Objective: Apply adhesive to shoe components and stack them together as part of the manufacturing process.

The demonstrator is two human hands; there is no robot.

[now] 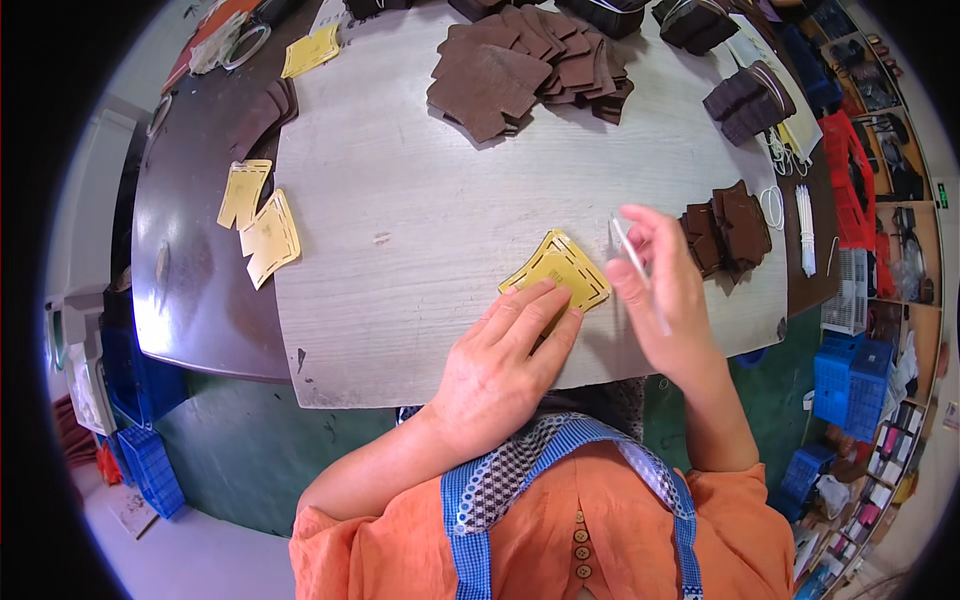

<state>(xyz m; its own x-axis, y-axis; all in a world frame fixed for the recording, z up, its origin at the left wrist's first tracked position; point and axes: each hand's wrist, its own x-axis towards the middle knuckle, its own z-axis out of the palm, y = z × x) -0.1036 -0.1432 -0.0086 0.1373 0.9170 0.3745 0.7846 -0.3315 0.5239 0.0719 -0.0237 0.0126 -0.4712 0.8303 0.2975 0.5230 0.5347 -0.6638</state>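
Note:
On the pale board in front of me lies a yellow template [555, 268] with dashed slots along its edges. My left hand [500, 375] rests over its near side, fingers stretched flat and pressing it down. Whether a brown piece lies beneath it is hidden. Just right of the template, my right hand [668, 300] is raised over the board, its fingers closed on a slim white pen-like stick [627, 243]. The stick is somewhat blurred, and its tip does not touch the template. Beyond that hand stands a stack of dark brown cut pieces [740, 230].
A loose pile of brown pieces [490, 80] covers the board's far middle. Tied dark bundles [750, 105] line the far right edge. More yellow templates [270, 238] lie at the left. White sticks [805, 230] lie bundled at the right. Shelves [905, 260] stand beyond.

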